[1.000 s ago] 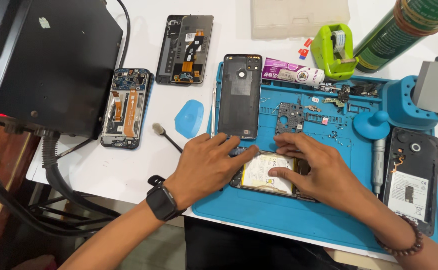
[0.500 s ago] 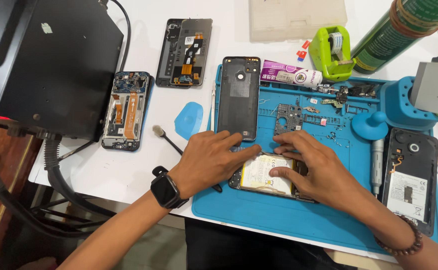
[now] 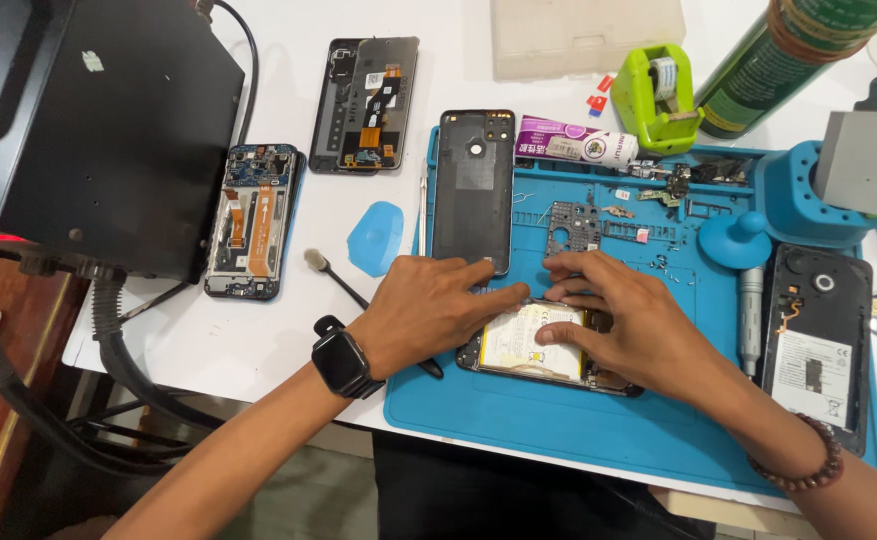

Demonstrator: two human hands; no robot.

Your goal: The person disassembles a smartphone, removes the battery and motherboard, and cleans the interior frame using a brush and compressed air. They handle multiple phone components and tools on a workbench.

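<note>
While left hand [image 3: 429,310] and right hand [image 3: 639,325] press flat, fingers spread, opened phone [image 3: 539,345] shows yellow-white battery.

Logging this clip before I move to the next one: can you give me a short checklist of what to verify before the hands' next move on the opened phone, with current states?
1. Both hands on the opened phone: ok; left hand and right hand rest on it.
2. Phone lies flat on the blue mat: ok.
3. Battery fully seated: cannot tell, fingers cover it.
4. Back cover set apart from the hands: ok.
5. Loose small parts away from the hands: ok.
</note>
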